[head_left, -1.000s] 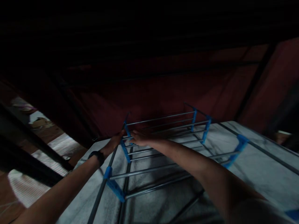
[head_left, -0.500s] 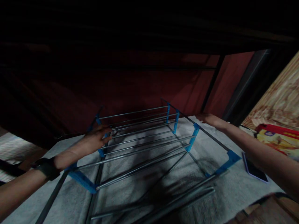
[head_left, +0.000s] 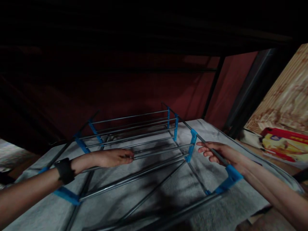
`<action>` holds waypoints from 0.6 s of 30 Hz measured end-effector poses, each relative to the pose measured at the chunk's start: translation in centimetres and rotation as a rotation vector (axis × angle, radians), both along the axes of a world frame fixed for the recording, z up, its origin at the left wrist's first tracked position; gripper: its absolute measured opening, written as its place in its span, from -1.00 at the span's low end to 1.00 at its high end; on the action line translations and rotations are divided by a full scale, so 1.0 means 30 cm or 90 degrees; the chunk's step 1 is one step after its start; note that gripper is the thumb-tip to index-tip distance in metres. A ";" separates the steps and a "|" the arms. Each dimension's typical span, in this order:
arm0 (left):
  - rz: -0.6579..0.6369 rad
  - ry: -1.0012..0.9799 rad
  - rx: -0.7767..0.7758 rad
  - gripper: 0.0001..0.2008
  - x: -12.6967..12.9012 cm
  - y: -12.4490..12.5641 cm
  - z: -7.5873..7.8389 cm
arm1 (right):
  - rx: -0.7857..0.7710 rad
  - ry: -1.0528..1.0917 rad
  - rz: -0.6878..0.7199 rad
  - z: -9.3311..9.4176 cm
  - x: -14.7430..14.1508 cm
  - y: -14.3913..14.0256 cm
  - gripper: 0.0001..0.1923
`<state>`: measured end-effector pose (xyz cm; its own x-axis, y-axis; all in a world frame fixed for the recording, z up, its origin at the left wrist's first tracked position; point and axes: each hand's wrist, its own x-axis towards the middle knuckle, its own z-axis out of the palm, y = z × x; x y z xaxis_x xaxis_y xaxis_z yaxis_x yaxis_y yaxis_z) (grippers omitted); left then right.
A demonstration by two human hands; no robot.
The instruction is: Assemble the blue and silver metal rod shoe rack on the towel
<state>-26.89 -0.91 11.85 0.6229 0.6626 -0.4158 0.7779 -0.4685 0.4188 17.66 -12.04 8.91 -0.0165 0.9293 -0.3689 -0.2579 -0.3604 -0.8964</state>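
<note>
A rack [head_left: 154,166] of thin grey metal tubes and blue plastic joints lies on the bed-like surface before me. My left hand [head_left: 115,158], a black band [head_left: 64,170] on its wrist, is closed around one of its cross tubes [head_left: 163,150]. On the other side, my right hand [head_left: 213,152] has its fingers loosely bent and apart. The rack's right side rail [head_left: 207,142] passes across that hand, close to a blue joint [head_left: 192,146]; whether they touch I cannot tell. Another blue joint [head_left: 231,179] sits near my right wrist.
Grey-white cloth [head_left: 207,208] covers the surface under the rack. A dark red panel [head_left: 120,89] stands behind, beneath a dark overhang. To the right are a red and yellow package [head_left: 279,142], a dark post [head_left: 252,93] and a wood-grain board [head_left: 286,96].
My left hand has moved right, from the left-side joints onto a cross tube. My right hand has come nearer, to the right rail. The view has shifted slightly.
</note>
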 end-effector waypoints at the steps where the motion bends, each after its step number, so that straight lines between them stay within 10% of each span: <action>1: -0.001 0.003 -0.012 -0.33 0.023 0.018 -0.003 | 0.000 0.003 0.004 -0.002 -0.004 -0.015 -0.76; 9: -0.027 -0.068 0.159 -0.42 0.369 0.207 -0.085 | 0.011 -0.061 0.051 -0.024 0.045 -0.031 -0.60; 18: -0.064 -0.133 0.360 -0.45 0.727 0.439 -0.366 | 0.317 -0.445 -0.009 -0.194 0.102 0.539 -0.71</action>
<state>-5.09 12.26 0.88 0.7248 0.6783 0.1210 0.6462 -0.7301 0.2223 20.72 4.11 3.09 0.0749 0.9841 0.1613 0.4109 0.1169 -0.9042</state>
